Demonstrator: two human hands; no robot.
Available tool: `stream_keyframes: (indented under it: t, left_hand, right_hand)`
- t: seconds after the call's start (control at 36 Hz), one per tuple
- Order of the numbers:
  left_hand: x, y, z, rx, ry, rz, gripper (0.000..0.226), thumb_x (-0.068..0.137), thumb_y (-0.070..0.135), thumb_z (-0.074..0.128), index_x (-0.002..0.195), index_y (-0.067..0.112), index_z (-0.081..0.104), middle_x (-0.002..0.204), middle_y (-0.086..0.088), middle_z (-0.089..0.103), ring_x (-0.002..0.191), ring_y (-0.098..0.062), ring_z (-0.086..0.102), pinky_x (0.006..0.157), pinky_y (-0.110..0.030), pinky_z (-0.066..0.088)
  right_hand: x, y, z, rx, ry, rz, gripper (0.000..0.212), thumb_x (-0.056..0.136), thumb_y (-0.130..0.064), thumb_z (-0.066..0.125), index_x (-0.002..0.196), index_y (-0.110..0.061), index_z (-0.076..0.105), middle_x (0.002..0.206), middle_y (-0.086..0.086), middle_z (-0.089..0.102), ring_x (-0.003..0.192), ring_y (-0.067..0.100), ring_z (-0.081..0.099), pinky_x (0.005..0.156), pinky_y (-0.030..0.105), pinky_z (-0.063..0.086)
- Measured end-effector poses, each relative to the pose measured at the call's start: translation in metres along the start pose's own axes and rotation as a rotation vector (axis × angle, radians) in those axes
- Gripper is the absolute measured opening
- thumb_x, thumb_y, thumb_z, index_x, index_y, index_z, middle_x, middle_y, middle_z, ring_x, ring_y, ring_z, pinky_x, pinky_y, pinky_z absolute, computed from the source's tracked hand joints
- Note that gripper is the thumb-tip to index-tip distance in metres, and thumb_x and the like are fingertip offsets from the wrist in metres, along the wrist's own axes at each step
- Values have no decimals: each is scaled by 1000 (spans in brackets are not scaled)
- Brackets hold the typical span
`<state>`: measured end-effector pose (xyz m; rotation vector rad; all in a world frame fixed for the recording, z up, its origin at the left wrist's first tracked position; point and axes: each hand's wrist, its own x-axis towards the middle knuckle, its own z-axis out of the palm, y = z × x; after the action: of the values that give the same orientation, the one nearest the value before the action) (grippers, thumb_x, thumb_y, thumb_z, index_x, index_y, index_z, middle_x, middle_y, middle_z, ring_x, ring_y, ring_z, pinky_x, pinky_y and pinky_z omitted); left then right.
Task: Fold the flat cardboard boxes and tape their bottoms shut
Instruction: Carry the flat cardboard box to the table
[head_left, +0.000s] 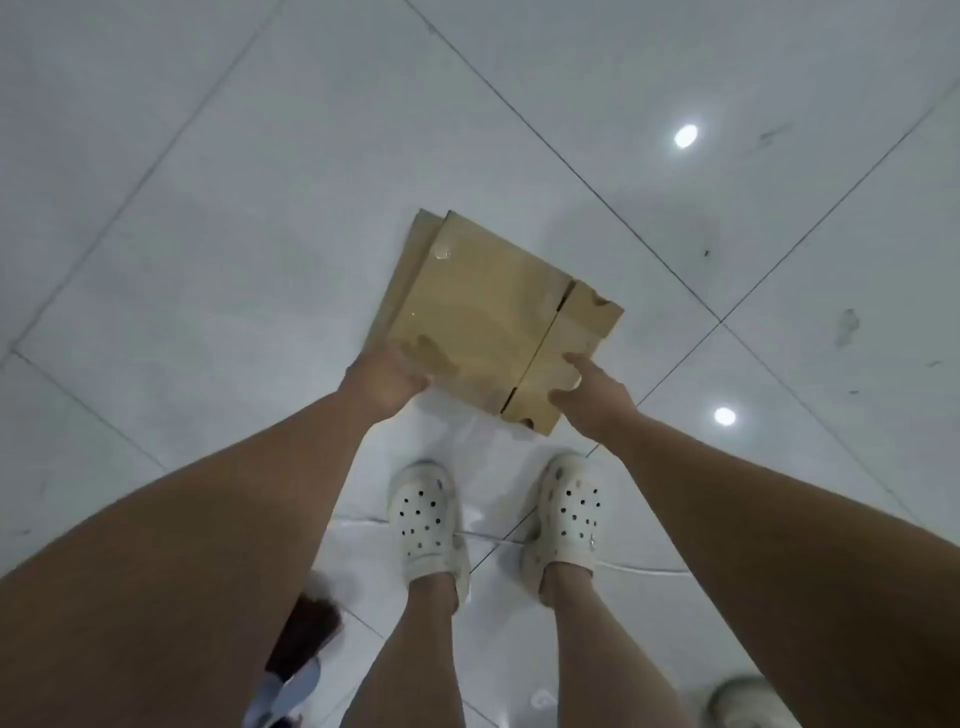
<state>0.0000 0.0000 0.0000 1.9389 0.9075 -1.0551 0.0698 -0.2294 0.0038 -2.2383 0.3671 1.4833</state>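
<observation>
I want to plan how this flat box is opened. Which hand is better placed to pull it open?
Likely the right hand: it pinches the flap side of the box, beside the slit. The left hand grips the plain corner.

Cool, even overhead light — two round glints (685, 136) on glossy floor (208, 260), right side. Soft focus throughout; edges bowed, bottom corners blurred.

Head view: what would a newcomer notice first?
The flat brown cardboard box at centre frame, gripped along its near edge by the left hand and right hand. Below it, a pair of white perforated clogs stand on the glossy white tiled floor, which shows two round light reflections.
</observation>
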Motion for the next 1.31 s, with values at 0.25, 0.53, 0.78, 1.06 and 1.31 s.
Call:
stream_keyframes:
  t: [0.25,0.53,0.78,1.06,1.31]
  left_hand:
    - [97,-20,9,-339,120,-64,54,85,28,69,129,5,49,126,-3,54,114,-23,53,85,-26,38]
    - [146,-40,24,-587,69,-176,82,85,44,65,145,7,23,141,0,41,118,-17,45,88,-25,35]
    - [145,-60,54,-581,-100,-286,41,77,33,76,110,10,65,108,-4,68,94,-20,64,80,-29,50]
    - [86,-63,67,-752,-137,-153,42,88,27,65,127,19,54,116,1,64,99,-15,62,76,-30,51]
    - [-21,-48,36,-884,-80,-168,30,90,20,62,120,21,58,106,2,68,92,-17,64,66,-31,50]
  right_hand:
    - [102,21,25,376,93,317,97,88,-33,67,152,-10,-3,138,12,43,123,32,46,81,35,37]
    - [162,29,54,620,151,302,97,71,-25,79,147,-25,20,128,7,49,113,32,54,95,50,48]
    - [170,38,42,675,88,339,73,65,-49,79,122,-14,51,116,8,57,103,26,57,84,39,54]
    - [141,66,23,762,1,310,71,76,-43,76,129,-10,41,117,10,54,100,25,57,60,31,52]
    - [40,44,-5,585,149,98,62,85,-56,60,128,-13,51,117,2,58,104,22,55,88,37,47]
